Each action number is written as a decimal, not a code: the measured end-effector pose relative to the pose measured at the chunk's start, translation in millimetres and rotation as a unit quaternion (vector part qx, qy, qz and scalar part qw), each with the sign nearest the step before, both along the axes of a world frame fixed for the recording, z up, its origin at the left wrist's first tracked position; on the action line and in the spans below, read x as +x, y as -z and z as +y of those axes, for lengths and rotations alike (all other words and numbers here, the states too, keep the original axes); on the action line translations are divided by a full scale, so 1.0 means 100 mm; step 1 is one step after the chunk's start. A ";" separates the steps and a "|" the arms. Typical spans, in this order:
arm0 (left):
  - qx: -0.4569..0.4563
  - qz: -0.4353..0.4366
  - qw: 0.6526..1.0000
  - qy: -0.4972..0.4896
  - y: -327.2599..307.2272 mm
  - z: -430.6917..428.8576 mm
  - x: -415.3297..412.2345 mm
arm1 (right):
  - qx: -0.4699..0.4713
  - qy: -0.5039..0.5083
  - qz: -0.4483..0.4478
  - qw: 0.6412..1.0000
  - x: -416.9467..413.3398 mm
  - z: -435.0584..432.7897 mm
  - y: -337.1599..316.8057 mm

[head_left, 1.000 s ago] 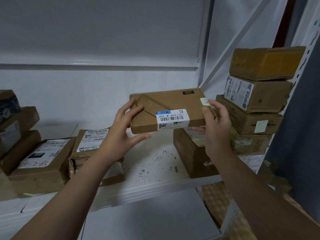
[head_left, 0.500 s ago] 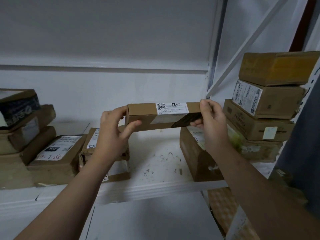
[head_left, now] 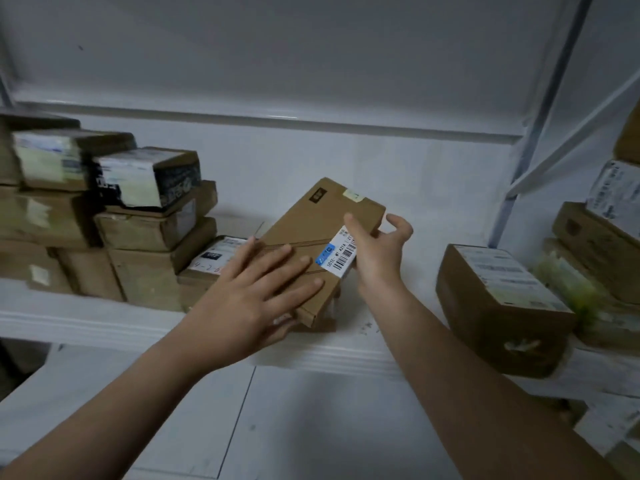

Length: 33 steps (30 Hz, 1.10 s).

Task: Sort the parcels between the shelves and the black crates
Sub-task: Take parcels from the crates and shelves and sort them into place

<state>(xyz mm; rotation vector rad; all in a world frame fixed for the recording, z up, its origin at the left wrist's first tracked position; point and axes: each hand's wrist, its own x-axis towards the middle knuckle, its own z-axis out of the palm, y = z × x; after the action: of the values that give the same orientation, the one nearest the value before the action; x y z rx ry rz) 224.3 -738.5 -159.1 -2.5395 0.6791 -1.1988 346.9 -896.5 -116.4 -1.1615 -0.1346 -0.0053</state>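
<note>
Parcel storeroom or sorting depot, by all signs. White metal racking: scuffed shelf (head_left: pixel 426 265), second deck (head_left: pixel 277 46) close overhead, upright (head_left: pixel 543 98) and diagonal brace (head_left: pixel 568 147) at the right. Brown cardboard parcels throughout: a stack (head_left: pixel 145 237) several high on the left, a pile (head_left: pixel 595 233) at far right, a lone carton (head_left: pixel 498 306) near it. Printed shipping labels on most. The flat parcel (head_left: pixel 311 230) mid-shelf carries a barcode sticker (head_left: pixel 341 254); a label (head_left: pixel 214 258) beside it bears handwritten digits. Plain white wall behind, dim light.
</note>
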 end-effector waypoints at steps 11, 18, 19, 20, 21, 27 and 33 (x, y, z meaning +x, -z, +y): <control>0.030 -0.009 0.999 -0.031 -0.15 0.93 0.12 | -0.267 -0.096 -0.129 0.950 -0.37 0.92 0.01; 0.012 0.060 0.997 -0.055 0.18 1.19 0.21 | -0.671 0.113 -0.200 0.704 -0.22 0.79 0.61; 0.003 0.074 0.996 -0.054 0.20 1.19 0.23 | -0.691 0.115 -0.182 0.690 -0.22 0.75 0.65; -0.008 0.088 0.995 -0.050 0.22 1.19 0.26 | -0.695 0.116 -0.168 0.689 -0.22 0.72 0.70; -0.018 0.101 0.994 -0.048 0.24 1.19 0.28 | -0.689 0.114 -0.164 0.697 -0.22 0.70 0.74; -0.084 0.169 0.981 -0.048 0.34 1.23 0.40 | -0.623 0.114 -0.187 0.751 -0.24 0.69 0.79; -0.099 0.174 0.978 -0.053 0.23 1.11 0.39 | -0.622 0.114 -0.208 0.746 -0.20 0.67 0.82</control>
<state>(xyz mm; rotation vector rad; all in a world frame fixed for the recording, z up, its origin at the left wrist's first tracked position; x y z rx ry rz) 262.9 -627.8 -181.9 -2.9504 0.5066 -0.8296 326.8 -830.0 -198.5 -2.5215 -0.4315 -0.4640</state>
